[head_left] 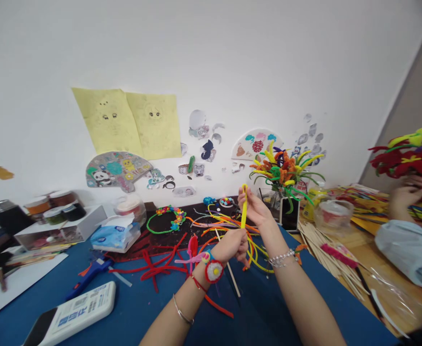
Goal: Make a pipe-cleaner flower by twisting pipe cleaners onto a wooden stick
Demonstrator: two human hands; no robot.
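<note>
**Blue mat on wooden table, craft supplies**

Blue work mat [257, 312] covers the center and lower left. On it: white glue tube [70, 312] lower left, blue hot glue gun [88, 278], red pipe cleaners [156, 270] center left. Wooden tabletop [367, 250] right, loose wooden sticks [326, 250] lying there.

The bare left forearm [180, 315] and bare right forearm [306, 302] angle inward from the lower edge, close together. The left hand [230, 246] is curled into a tight fist, while the right hand [254, 209] sits higher, palm turned inward, fingers loosely curled.
</note>
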